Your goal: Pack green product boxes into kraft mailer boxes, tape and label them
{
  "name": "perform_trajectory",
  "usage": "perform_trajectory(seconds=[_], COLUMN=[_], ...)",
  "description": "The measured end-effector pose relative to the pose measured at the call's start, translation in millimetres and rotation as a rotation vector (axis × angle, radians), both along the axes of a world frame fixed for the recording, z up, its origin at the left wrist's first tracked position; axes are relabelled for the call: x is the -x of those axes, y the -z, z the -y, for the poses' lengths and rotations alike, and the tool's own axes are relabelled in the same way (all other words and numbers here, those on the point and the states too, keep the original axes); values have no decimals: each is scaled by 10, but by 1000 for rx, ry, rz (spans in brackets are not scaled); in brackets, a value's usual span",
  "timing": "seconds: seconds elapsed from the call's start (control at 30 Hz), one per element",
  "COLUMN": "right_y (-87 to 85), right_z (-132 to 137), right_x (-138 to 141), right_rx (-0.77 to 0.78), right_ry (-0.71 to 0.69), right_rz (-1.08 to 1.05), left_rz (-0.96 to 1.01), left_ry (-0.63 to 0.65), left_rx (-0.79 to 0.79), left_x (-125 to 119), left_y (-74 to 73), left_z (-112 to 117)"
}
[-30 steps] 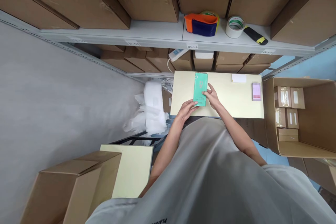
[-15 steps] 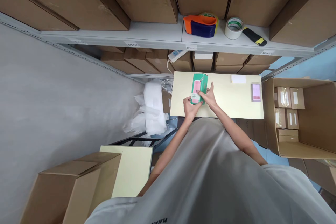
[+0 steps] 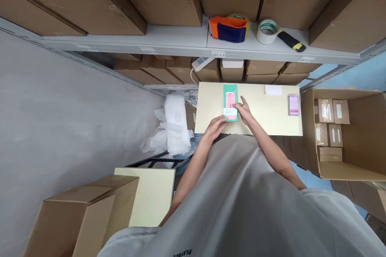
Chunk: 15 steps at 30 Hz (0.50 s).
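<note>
A green box [image 3: 230, 91] with a pink bottle-like picture and a white label on its front faces me over the pale table. My right hand [image 3: 245, 113] grips its right side, thumb on the printed front and one finger pointing up, free of it. At the lower left corner is my left hand [image 3: 214, 127], its fingers stretched out and their tips at the box's edge. Whether the box rests on the table or is held just above it, I cannot tell.
The pale table [image 3: 256, 124] bears a white card [image 3: 273, 90] and a blurred purple item [image 3: 293, 105]. Above, a shelf [image 3: 175, 40] holds a tape dispenser [image 3: 229, 30], a tape roll [image 3: 267, 32] and a cutter [image 3: 291, 41]. An open carton [image 3: 358, 168] with small boxes stands right; white foam wrap [image 3: 176, 124] left.
The green box has turned so its front faces me squarely, its side no longer showing. My left hand has loosened from its bottom and moved slightly left and down, fingers straightened.
</note>
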State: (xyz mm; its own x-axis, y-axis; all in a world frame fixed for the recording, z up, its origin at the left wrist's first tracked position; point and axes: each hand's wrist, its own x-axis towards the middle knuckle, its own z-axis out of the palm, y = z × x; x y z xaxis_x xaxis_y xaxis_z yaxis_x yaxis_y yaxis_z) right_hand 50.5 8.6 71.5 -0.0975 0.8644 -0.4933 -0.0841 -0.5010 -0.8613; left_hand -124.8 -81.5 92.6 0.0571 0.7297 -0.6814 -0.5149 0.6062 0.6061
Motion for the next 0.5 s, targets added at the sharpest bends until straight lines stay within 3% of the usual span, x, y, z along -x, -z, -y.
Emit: perform_trajectory(seconds=[0.2,0.33,0.5], right_y=[-71,-85,-7], right_z=[-17,16,39], right_x=[-26,18,104], right_rx=[-64,-122,-149], right_ry=[-82,-122,-114], right_rz=[177,298,358], left_rz=[-204,-493,-869], left_ry=[-99,-162,-115], left_rx=[-13,0,-102], left_x=[-79,-124,-256], left_y=[53,122,142], left_z=[-20,-8,72])
